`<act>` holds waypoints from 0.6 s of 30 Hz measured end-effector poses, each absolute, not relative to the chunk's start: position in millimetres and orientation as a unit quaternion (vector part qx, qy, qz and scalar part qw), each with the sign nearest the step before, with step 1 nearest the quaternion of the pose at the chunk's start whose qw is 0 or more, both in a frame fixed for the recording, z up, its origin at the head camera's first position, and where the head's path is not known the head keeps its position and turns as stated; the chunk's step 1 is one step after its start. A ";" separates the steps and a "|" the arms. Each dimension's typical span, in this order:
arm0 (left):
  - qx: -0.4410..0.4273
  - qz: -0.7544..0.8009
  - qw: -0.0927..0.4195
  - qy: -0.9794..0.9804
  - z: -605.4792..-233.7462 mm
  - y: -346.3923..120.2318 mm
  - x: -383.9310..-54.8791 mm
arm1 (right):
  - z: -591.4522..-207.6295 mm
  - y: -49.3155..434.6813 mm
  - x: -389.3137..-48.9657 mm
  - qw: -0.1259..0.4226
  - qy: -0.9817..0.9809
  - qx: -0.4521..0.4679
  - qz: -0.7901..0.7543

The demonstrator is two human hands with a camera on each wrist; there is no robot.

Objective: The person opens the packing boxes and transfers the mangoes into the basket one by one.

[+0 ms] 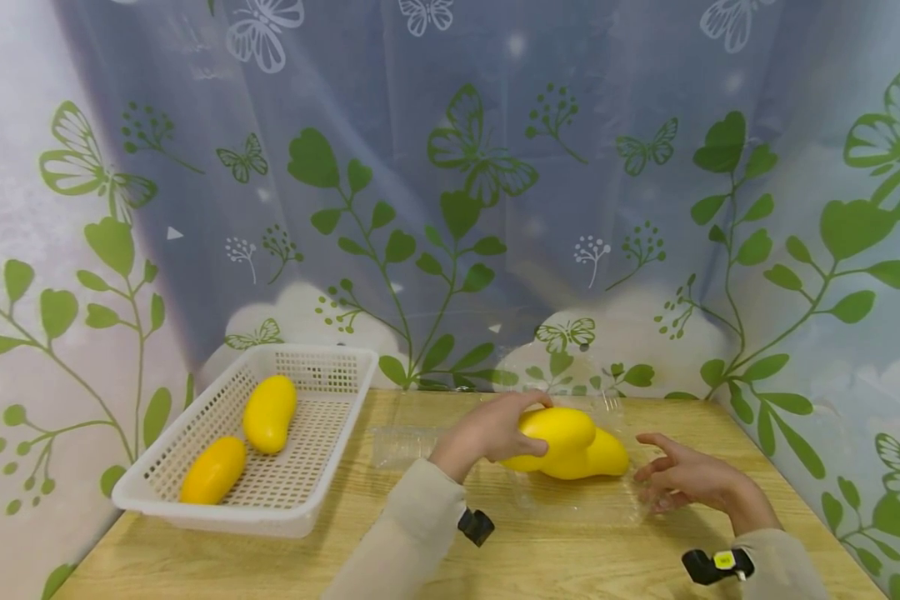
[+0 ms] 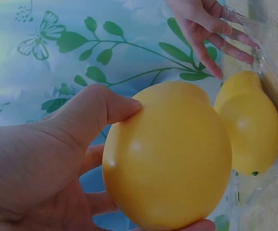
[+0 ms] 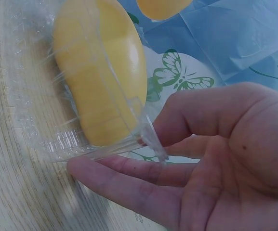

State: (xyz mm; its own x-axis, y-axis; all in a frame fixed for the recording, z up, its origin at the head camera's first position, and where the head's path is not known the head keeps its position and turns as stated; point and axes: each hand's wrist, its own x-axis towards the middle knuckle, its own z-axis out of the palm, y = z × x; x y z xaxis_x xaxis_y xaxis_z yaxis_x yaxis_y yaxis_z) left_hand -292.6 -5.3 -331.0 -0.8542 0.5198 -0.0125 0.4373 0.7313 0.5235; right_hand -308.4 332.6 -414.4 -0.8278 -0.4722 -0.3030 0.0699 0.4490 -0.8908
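My left hand (image 1: 491, 429) grips a smooth yellow mango (image 2: 167, 154), thumb on one side and fingers round the other. The mango is raised above a clear plastic box (image 3: 57, 149). A second yellow mango (image 2: 252, 120) lies in that box, partly behind the held one in the head view. At the box's right end is my right hand (image 1: 693, 479). Its thumb and fingers pinch the box's rim in the right wrist view, with the fingers along the outside.
A white perforated basket (image 1: 225, 518) stands on the left of the wooden table (image 1: 435, 571), with two yellow mangoes (image 1: 270, 414) inside. Clear ridged plastic (image 1: 401, 447) lies between basket and box. Behind the table hangs a patterned curtain (image 1: 390, 275).
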 end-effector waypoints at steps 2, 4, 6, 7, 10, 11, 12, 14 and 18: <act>0.257 0.259 0.077 0.928 -331.2 -5.9 -292.8 | -413.9 332.6 -308.4 0.265 0.809 -0.124 -0.510; 0.255 0.258 0.075 0.929 -331.2 -6.6 -293.4 | -413.3 332.4 -308.4 0.265 0.809 -0.123 -0.510; 0.254 0.256 0.072 0.930 -330.9 -7.2 -294.1 | -412.7 331.9 -308.2 0.264 0.809 -0.122 -0.511; 0.254 0.258 0.073 0.929 -330.7 -7.5 -294.4 | -412.5 331.7 -308.2 0.264 0.809 -0.122 -0.510; 0.253 0.257 0.071 0.930 -329.8 -8.6 -294.2 | -412.4 331.3 -308.5 0.265 0.809 -0.119 -0.511; 0.253 0.257 0.071 0.930 -329.2 -9.0 -293.7 | -412.5 331.3 -308.5 0.265 0.810 -0.118 -0.510; 0.254 0.257 0.071 0.930 -328.6 -9.6 -293.2 | -412.6 331.4 -308.5 0.265 0.810 -0.118 -0.510; 0.255 0.256 0.069 0.930 -328.0 -10.5 -292.6 | -412.7 331.6 -308.3 0.265 0.810 -0.117 -0.510; 0.259 0.256 0.067 0.929 -326.9 -12.7 -292.0 | -412.9 331.9 -307.7 0.264 0.810 -0.120 -0.510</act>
